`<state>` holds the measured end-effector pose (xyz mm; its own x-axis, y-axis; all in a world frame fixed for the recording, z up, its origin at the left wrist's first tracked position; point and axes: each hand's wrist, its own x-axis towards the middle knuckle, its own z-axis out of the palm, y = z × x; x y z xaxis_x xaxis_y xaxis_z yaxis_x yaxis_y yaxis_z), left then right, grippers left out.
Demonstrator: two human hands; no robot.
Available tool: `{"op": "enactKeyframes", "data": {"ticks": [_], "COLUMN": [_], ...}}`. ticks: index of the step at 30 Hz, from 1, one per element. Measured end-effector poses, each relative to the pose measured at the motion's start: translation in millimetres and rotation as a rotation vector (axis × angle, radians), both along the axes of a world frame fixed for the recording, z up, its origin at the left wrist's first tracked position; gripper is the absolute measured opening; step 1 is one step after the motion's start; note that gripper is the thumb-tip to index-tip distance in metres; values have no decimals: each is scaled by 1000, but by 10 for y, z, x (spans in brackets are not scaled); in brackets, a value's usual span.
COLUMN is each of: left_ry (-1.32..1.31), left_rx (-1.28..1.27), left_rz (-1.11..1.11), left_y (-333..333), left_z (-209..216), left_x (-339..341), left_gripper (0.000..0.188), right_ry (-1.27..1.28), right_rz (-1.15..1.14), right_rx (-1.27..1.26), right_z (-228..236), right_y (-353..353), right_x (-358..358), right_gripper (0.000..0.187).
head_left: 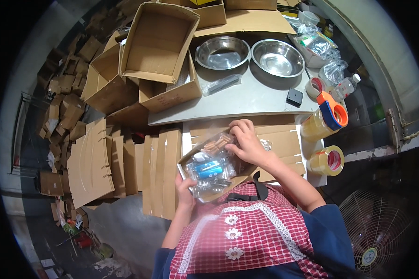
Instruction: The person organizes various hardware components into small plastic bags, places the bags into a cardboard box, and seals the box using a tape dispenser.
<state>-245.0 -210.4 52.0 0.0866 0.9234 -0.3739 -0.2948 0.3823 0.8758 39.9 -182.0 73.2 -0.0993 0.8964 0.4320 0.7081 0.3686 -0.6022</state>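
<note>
While an open cardboard box (pixel 240 178) is held close in front of the checked apron (pixel 237 232), some filling can be judged done: clear plastic bags (pixel 210 187), a blue packet (pixel 209 169) and a bag of brown stick-like pieces (pixel 217 145) are contained in it. The top has not been closed and no tape is seen across it, so closing can be judged undone; whether more is to be added cannot be told.

The box is pointed with its long axis from about 8 o'clock to 2 o'clock, its open top turned upward; its 2 o'clock end is partly hidden. The blue packet is laid nearly along 9 to 3 o'clock, tilted slightly toward 2.

By the left hand (pixel 185 189), at the 8 o'clock end, the box wall is grasped in a firm grip. By the right hand (pixel 246 141), at the 2 o'clock end, the brown pieces' bag is touched with bent fingers; whether that grip is clenched on the plastic cannot be told.

From the box, two steel bowls (pixel 284 65) are set at 12 and 1 o'clock on the desk (pixel 258 99), a tape roll (pixel 319 162) at 3, and upright cardboard sheets (pixel 165 172) at 9.
</note>
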Motion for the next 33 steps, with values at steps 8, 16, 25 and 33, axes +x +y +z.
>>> {"op": "enactKeyframes", "data": {"ticks": [8,16,25,33], "left_ry": [-48,-57,-142,-281], "left_rx": [-81,-99,-208,-255], "left_rz": [153,104,173,401], "left_y": [-127,35,12,-66], "left_z": [-105,-96,-281,-400], "left_x": [-170,-85,-16,-648], "left_gripper": [64,44,33,52], "right_ry": [794,1184,857,1168], "right_rz": [-108,172,23,-82], "right_rx": [-336,-519,-570,-508], "right_z": [-100,227,85,-142], "right_y": [-229,-289,-138,-297], "right_x": [390,528,206,604], "right_gripper": [20,16,25,21]}}
